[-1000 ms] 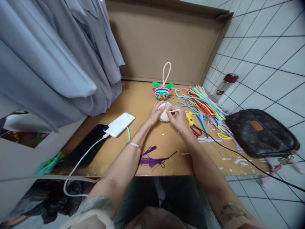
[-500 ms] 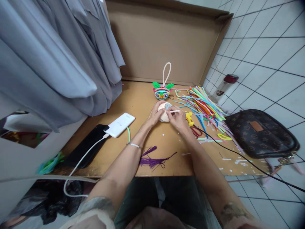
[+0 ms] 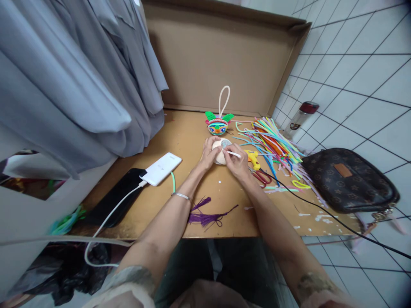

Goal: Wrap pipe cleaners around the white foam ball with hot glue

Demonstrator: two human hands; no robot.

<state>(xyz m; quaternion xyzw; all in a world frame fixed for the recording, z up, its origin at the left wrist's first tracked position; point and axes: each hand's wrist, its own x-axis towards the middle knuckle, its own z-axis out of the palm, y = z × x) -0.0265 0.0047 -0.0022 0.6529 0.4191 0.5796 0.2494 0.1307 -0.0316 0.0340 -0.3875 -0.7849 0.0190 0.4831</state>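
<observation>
A cream-coloured round ball (image 3: 218, 160), with a pale bluish-grey patch near its top, sits between my two hands above the table. My left hand (image 3: 209, 153) is curled around its left side, thumb pressed on the front. My right hand (image 3: 236, 162) pinches a white pipe cleaner (image 3: 234, 154) against the ball; its loose end sticks out to the right. Just behind the ball stands a colourful lion-head ornament (image 3: 218, 127) with green ears and a white loop. A yellow glue gun (image 3: 253, 159) and red-handled scissors (image 3: 261, 179) lie right beside my right hand, partly hidden.
Many coloured pipe cleaners (image 3: 276, 139) lie heaped on the right, near a glass bottle (image 3: 300, 119) and a brown bag (image 3: 351, 179). Purple tassels (image 3: 207, 217) lie at the front. A white power bank (image 3: 162, 168) rests left by a black object (image 3: 117, 199). Grey cloth (image 3: 96, 77) hangs left.
My right hand has shifted slightly left and down, and the white pipe cleaner's loose end now tilts downward to the right. My left hand keeps its hold on the ball.
</observation>
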